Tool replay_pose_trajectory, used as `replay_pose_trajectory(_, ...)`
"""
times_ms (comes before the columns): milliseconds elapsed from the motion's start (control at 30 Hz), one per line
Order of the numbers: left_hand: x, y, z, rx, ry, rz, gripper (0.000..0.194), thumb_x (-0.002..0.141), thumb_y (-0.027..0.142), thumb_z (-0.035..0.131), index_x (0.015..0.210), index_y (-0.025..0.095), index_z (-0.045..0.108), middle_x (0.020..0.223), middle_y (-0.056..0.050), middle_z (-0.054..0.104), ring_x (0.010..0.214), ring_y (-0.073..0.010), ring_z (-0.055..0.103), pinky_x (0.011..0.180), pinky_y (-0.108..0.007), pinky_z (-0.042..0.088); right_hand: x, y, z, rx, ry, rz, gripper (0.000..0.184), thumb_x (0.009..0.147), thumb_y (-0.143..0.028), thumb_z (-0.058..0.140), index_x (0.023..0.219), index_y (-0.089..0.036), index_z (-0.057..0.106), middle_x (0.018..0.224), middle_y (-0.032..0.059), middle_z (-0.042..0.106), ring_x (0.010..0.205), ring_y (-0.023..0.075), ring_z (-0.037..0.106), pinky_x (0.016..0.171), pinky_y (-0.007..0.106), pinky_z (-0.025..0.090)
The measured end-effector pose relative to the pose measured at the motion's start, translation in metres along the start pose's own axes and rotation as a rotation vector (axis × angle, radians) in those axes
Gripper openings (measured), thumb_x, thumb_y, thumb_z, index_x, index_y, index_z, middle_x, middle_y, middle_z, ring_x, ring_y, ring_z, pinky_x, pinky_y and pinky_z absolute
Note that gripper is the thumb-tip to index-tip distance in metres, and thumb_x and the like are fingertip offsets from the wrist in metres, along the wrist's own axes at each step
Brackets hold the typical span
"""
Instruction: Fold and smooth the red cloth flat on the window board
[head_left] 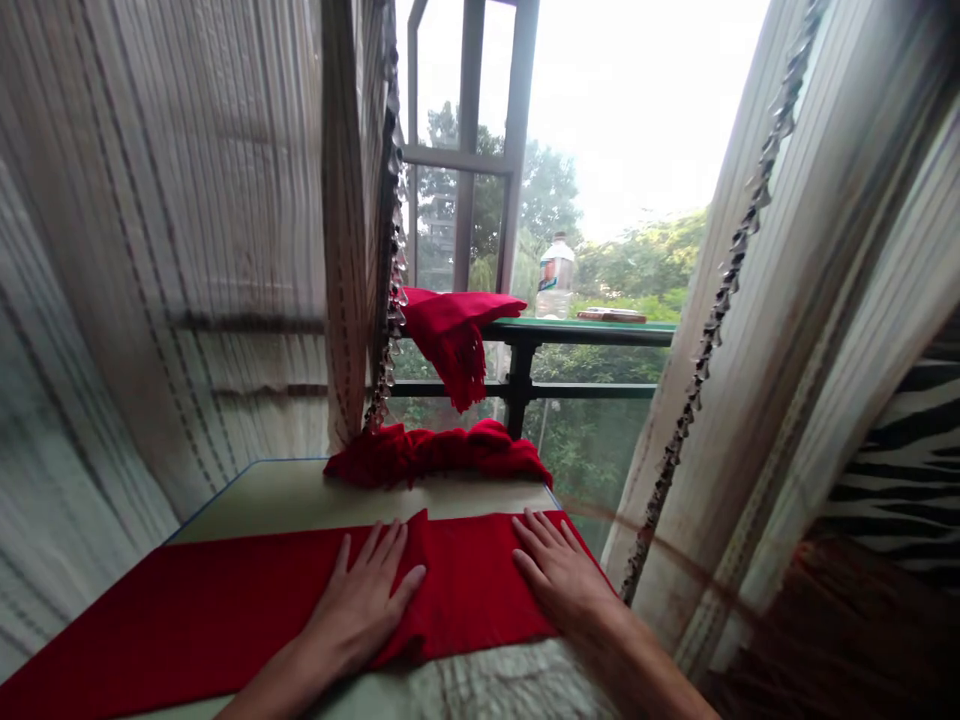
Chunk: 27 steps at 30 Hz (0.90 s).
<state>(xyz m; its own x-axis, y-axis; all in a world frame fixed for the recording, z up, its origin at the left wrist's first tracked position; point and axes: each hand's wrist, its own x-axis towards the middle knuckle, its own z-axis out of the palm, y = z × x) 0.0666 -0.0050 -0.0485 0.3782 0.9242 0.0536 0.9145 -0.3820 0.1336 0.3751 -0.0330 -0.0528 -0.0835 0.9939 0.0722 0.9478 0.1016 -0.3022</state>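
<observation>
A long red scarf (225, 600) lies spread across the pale table (285, 490), its right end reaching the table's right edge. My left hand (367, 590) rests flat on it with the fingers spread, beside a raised crease in the cloth. Near the right end, my right hand (555, 565) also lies flat on the scarf, fingers apart. Between the two hands the cloth is fairly smooth. Behind them, a crumpled heap of red cloth (442, 455) sits along the table's far edge.
Another red fringed scarf (457, 335) hangs over the window ledge. A clear plastic bottle (556, 275) and a flat object (611, 315) stand on the ledge before the open window. Striped curtains (247, 200) hang on both sides, with zebra-patterned fabric (900, 470) at the right.
</observation>
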Motion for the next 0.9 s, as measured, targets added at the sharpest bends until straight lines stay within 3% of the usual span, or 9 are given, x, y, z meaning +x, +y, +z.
replay_pose_trajectory(167, 0.007, 0.027, -0.002, -0.053, -0.01, 0.028, 0.078, 0.1, 0.066, 0.018, 0.159, 0.015, 0.021, 0.164, -0.008, 0.014, 0.153, -0.0306, 0.008, 0.121, -0.061, 0.001, -0.001, 0.0, -0.003, 0.012, 0.003, -0.003, 0.061, 0.099, -0.055, 0.031, 0.154, -0.028, 0.033, 0.165, 0.003, 0.02, 0.153, 0.0219, 0.011, 0.125, 0.045, 0.004)
replay_pose_trajectory(300, 0.007, 0.031, -0.002, -0.083, 0.018, 0.049, 0.078, 0.1, 0.066, 0.017, 0.158, 0.014, 0.023, 0.163, -0.01, 0.018, 0.153, -0.031, 0.01, 0.12, -0.061, 0.002, -0.001, -0.003, -0.011, 0.016, -0.015, -0.008, 0.061, 0.099, -0.054, 0.035, 0.153, -0.026, 0.036, 0.164, 0.006, 0.023, 0.152, 0.0234, 0.015, 0.125, 0.046, 0.008)
replay_pose_trajectory(433, 0.004, 0.032, -0.007, -0.128, 0.008, 0.026, 0.074, 0.102, 0.062, 0.019, 0.158, 0.014, 0.026, 0.163, -0.011, 0.02, 0.153, -0.0314, 0.011, 0.12, -0.061, 0.003, 0.0, -0.011, -0.016, 0.013, 0.013, -0.044, 0.057, 0.101, -0.048, 0.032, 0.153, -0.026, 0.035, 0.165, 0.0045, 0.02, 0.153, 0.0205, 0.008, 0.125, 0.046, 0.005)
replay_pose_trajectory(533, -0.001, 0.033, -0.014, -0.194, 0.102, -0.002, 0.069, 0.102, 0.06, 0.022, 0.153, 0.017, 0.038, 0.162, -0.012, 0.027, 0.152, -0.0309, 0.016, 0.119, -0.058, 0.012, 0.0, -0.016, -0.013, 0.022, 0.014, -0.048, 0.056, 0.101, -0.047, 0.032, 0.152, -0.026, 0.037, 0.165, 0.0043, 0.022, 0.153, 0.0199, 0.01, 0.125, 0.045, 0.007)
replay_pose_trajectory(600, -0.005, 0.034, -0.02, -0.242, 0.227, -0.035, 0.059, 0.102, 0.056, 0.025, 0.133, 0.019, 0.058, 0.149, -0.013, 0.049, 0.142, -0.0308, 0.038, 0.114, -0.052, 0.025, 0.0, -0.016, -0.009, 0.031, 0.01, -0.043, 0.055, 0.101, -0.046, 0.033, 0.151, -0.025, 0.04, 0.164, 0.0053, 0.026, 0.153, 0.0207, 0.014, 0.125, 0.045, 0.009)
replay_pose_trajectory(667, -0.008, 0.035, -0.026, -0.314, 0.275, -0.095, 0.053, 0.102, 0.055, 0.026, 0.101, 0.021, 0.066, 0.117, -0.011, 0.07, 0.116, -0.0289, 0.06, 0.1, -0.043, 0.038, -0.001, -0.016, -0.005, 0.04, 0.022, -0.041, 0.054, 0.101, -0.046, 0.033, 0.15, -0.024, 0.042, 0.163, 0.0064, 0.028, 0.152, 0.0209, 0.016, 0.125, 0.045, 0.008)
replay_pose_trajectory(767, -0.008, 0.036, -0.032, -0.4, 0.216, -0.178, 0.053, 0.099, 0.059, 0.03, 0.074, 0.022, 0.059, 0.08, -0.007, 0.071, 0.083, -0.0263, 0.067, 0.079, -0.035, 0.04, 0.0, -0.015, -0.004, 0.051, 0.044, -0.044, 0.054, 0.101, -0.045, 0.034, 0.149, -0.023, 0.043, 0.162, 0.0084, 0.031, 0.152, 0.022, 0.019, 0.124, 0.045, 0.009)
replay_pose_trajectory(900, -0.001, 0.033, -0.031, -0.439, 0.185, -0.185, 0.04, 0.091, 0.051, 0.047, 0.066, 0.022, 0.057, 0.072, -0.006, 0.069, 0.075, -0.0249, 0.065, 0.068, -0.03, 0.035, 0.0, -0.01, -0.01, 0.066, 0.049, -0.061, 0.053, 0.101, -0.044, 0.033, 0.147, -0.023, 0.047, 0.162, 0.0085, 0.032, 0.15, 0.0205, 0.023, 0.124, 0.04, 0.014)
